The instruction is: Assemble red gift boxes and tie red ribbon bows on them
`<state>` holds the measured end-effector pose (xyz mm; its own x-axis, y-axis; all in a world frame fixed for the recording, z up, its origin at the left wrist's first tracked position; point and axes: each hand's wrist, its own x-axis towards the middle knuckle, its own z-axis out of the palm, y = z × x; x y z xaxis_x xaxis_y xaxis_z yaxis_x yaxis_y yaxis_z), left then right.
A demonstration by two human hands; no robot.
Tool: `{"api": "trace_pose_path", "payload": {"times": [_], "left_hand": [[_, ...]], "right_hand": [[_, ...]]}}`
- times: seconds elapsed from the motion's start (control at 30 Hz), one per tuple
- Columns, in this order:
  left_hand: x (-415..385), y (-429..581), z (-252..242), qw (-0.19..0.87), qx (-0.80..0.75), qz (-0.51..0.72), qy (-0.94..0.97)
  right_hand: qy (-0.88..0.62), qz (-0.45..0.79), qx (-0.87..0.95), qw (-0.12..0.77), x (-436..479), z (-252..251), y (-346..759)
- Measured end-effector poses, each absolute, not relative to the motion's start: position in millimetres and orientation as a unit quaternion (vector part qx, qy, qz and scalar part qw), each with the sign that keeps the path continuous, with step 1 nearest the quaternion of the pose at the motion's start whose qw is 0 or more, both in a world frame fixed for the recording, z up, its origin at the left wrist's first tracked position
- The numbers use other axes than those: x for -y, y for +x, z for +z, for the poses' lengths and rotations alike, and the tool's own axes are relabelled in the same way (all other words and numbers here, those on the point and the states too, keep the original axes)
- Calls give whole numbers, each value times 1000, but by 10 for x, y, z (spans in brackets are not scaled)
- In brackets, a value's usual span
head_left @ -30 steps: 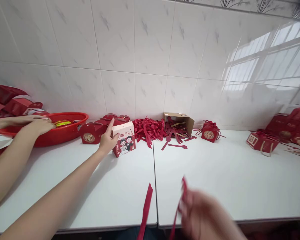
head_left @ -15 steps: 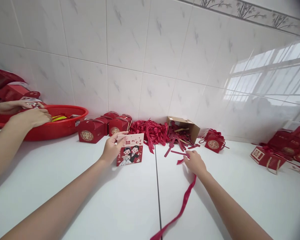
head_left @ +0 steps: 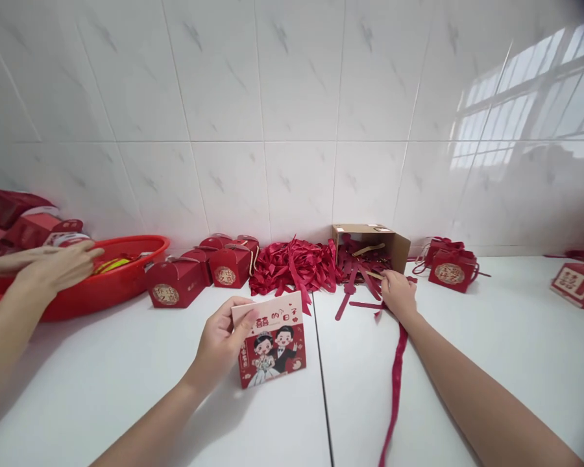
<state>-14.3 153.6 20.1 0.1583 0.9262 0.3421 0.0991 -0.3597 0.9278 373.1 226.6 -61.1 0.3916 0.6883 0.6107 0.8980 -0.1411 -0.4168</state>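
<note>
My left hand grips the left side of a small red and white gift box printed with a cartoon couple, standing upright on the white table. My right hand reaches to the loose red strips spilling from a tipped cardboard box; its fingers are curled down among them, and whether they pinch one is hidden. A long red ribbon trails under my right forearm toward the table's front.
Another person's hands work at a red plastic basin on the left. Red gift boxes and a heap of red ribbons line the tiled wall. More red boxes stand at the right.
My left hand has drawn the couple box nearer to me. My right hand has moved farther toward the cardboard box and its strips. The view has shifted.
</note>
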Motion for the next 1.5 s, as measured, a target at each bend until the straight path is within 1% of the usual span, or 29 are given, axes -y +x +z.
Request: {"api": "trace_pose_path", "payload": {"times": [0.17,0.27,0.4,0.5,0.73,0.9,1.07,1.27,1.5], "left_hand": [[-1544,-152,219,421,-420,502,628],[-1547,-147,212,432,-438,504,606],[-1546,-150,192,414,-450,515,601],[-1565,-174,173,413,-453,511,603],[-1600,-231,134,409,-452,501,614],[-1610,-229,124,387,-474,512,603],[-1623,-213,122,368,-494,524,589],[-1609,-143,159,347,-514,532,577],[-1607,-135,173,364,-503,540,569]], "right_hand": [[-719,-118,585,356,-2673,-589,3887],[-725,-95,599,327,-2852,-610,3886],[-747,-40,602,281,-2977,-664,3854],[-746,-16,612,263,-2982,-673,3848],[-716,-25,638,282,-2907,-560,3789],[-699,-73,646,297,-2907,-528,3687],[-716,-127,614,307,-2939,-589,3744],[-740,-104,600,285,-3058,-675,3894],[-711,-113,632,286,-3059,-686,3912]]}}
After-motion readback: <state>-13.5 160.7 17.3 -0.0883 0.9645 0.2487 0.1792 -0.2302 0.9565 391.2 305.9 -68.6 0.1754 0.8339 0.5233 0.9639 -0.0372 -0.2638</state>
